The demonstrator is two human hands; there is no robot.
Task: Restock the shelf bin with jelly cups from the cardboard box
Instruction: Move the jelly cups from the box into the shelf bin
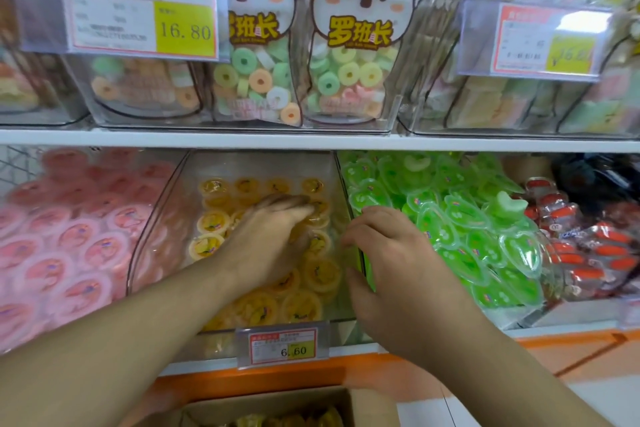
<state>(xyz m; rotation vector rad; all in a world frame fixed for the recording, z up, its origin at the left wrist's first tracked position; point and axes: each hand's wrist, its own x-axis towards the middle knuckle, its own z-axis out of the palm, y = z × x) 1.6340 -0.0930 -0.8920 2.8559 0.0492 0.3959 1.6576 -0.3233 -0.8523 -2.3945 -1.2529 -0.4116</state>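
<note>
Yellow jelly cups [322,274] heaped in clear shelf bin [166,204], middle of lower shelf, price tag [282,346] on its near edge. Left hand [273,236] palm down on the cups, fingers straight, gripping nothing. Right hand [388,253] just right, above bin's right wall, fingers loosely curled, empty. Pink cups [69,253] left, green cups [460,225] right. Cardboard box [277,406] near, below, more yellow cups inside.
</note>
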